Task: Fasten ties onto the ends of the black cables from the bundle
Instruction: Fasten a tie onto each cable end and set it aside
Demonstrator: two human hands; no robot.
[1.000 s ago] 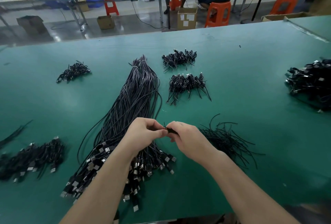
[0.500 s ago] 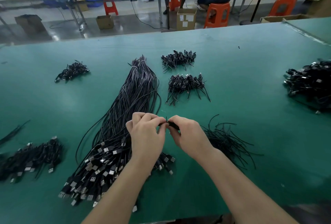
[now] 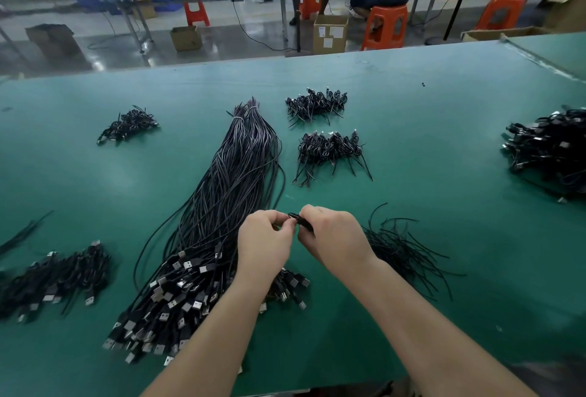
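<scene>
While both hands meet at frame centre | left hand [image 3: 264, 239] and right hand [image 3: 336, 235] pinch a thin black cable end [image 3: 299, 220] above the green counter [image 3: 444, 174] | step: tying, likely | next: cinch tie snug.

One long cable bundle [image 3: 228, 206] lies mid-frame. Three small coiled-cable heaps sit in the upper half: one upper left [image 3: 128, 125], two upper centre [image 3: 315, 105] [image 3: 329, 151]. Two connector piles lie at the edges: lower left [image 3: 54, 279] and right [image 3: 548, 149]. One loose tie pile [image 3: 402, 250] lies lower right. Two hands meet at centre. Four orange stools stand along the top.
</scene>
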